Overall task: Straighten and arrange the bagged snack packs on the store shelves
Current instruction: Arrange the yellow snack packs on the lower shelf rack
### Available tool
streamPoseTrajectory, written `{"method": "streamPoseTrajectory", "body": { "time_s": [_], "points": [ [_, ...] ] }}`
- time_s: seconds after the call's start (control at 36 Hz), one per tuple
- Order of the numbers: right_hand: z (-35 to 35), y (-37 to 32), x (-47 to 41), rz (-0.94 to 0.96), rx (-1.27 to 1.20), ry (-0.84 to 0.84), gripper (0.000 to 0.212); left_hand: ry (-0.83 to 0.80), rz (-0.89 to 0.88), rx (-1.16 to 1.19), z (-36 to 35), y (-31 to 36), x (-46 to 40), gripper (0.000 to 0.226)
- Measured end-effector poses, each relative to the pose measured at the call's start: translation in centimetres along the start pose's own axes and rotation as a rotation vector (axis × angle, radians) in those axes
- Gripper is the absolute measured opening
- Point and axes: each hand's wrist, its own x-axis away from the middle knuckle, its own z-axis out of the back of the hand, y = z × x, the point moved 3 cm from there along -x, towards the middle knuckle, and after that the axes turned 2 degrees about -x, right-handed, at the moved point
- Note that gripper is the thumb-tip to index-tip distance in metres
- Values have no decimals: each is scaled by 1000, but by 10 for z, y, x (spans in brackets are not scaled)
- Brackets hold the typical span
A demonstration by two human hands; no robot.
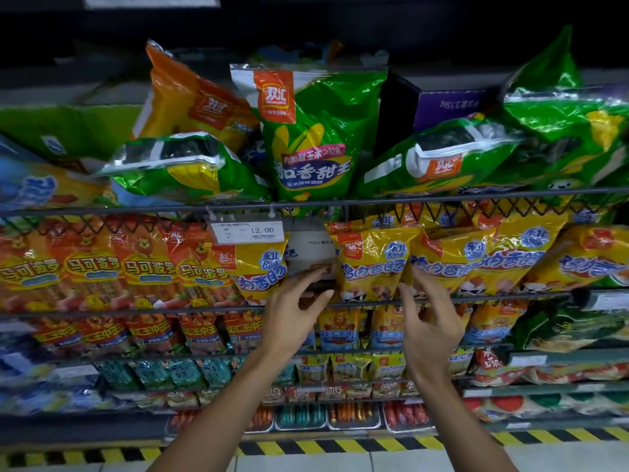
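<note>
the lower shelves blur into small packs too dim to read, and the top of the rack is lost in darkness. on the second wire shelf point(476, 298) a row of glossy yellow sausage snack bags point(369, 264) leans forward; its far right end is cut off by the frame. the left hand point(294, 315) has its fingers curled toward a small grey-and-red pack point(311, 258) in the gap between the bags, fingertips touching its lower edge, though i cannot tell how firmly it holds. the right hand point(430, 311) is loosely spread, fingertips at the bottom edge of a yellow bag. a white price tag reading 12.00 point(247, 231) hangs from the upper rail, covering part of the row. above, shiny green corn-picture bags point(315, 131) lie slumped and tilted beside a dark purple carton point(442, 103). orange-red bags point(92, 267) fill the left.
</note>
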Motion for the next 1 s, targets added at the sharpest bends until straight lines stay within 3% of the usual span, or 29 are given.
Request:
{"method": "streamPoseTrajectory", "body": {
  "time_s": [0.14,0.28,0.44,0.5,0.69,0.78,0.86,0.89,1.0],
  "points": [
    [-31,-23,21,64,-85,-228,29,357,-112,21,47,-24,34,33],
    [-86,-44,37,-197,-205,-507,37,530,72,92,77,-44,42,33],
    [-142,-61,39,-282,-173,-782,82,342,138,62,80,-64,34,53],
    [-153,-62,39,-283,-172,-800,76,316,124,68,81,-64,33,54],
    [-145,-58,34,-255,-130,-672,20,205,120,120,90,-65,23,63],
    [-138,-64,32,-241,-163,-621,7,162,85,90,90,-63,17,65],
    [-135,-66,31,-270,-253,-595,24,118,88,71,86,-62,11,44],
    [-133,-68,30,-273,-273,-599,18,98,103,103,83,-61,10,35],
    [-118,-62,22,-226,-216,-580,24,68,144,202,73,-56,10,33]
  ]
}}
